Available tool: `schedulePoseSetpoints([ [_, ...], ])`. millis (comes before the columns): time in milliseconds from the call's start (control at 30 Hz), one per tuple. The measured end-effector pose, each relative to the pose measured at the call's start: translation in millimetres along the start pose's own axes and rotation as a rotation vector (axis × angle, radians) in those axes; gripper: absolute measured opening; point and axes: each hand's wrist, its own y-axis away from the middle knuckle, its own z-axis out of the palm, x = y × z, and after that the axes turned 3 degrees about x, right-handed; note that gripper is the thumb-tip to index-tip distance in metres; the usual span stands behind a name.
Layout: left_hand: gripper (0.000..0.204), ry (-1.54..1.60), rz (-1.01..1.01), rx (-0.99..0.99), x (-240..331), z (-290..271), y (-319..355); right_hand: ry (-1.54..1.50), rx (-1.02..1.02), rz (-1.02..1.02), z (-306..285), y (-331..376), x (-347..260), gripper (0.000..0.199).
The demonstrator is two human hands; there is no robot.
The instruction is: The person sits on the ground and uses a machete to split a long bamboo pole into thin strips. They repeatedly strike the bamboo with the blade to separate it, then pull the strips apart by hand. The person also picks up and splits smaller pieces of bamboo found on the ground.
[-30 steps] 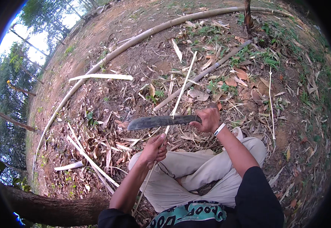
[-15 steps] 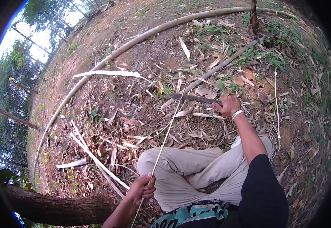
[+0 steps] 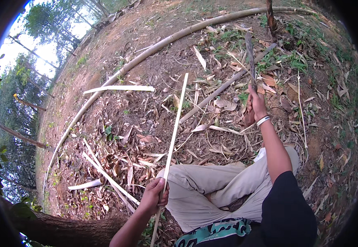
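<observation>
Turned broad-side up since the earlier frame, the pale strip (image 3: 174, 136) sits clamped in our left grip (image 3: 156, 193). Our right grip (image 3: 257, 106) clasps the machete (image 3: 250, 57), swung clear; we seem between shaving strokes, and another would need blade on strip.

A long, pale brown pole (image 3: 171, 38) curves over the bare ground (image 3: 105, 51), and beyond its near side a shorter grey pole (image 3: 224, 87) lies slantwise among dry leaves (image 3: 228, 105). A slim dark trunk (image 3: 270, 18) stands near the long pole's far stretch, with green grass (image 3: 296, 64) close by. At near left runs a thick, rough-barked trunk (image 3: 63, 227); past it, trees (image 3: 45, 20) blur against bright sky (image 3: 45, 51), perhaps a grove.
</observation>
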Motion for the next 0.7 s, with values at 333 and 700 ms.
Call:
schedulePoseSetpoints([
  [333, 0.025, -0.454, 0.191, -0.166, 56.5, 164.9, -130.1, -0.357, -0.211, 0.115, 7.4, 56.8, -37.6, 0.032],
  [700, 0.042, -0.420, 0.048, -0.381, 8.3, 172.0, -126.9, -0.376, 0.119, -0.012, -16.0, 18.6, -26.8, 0.015],
])
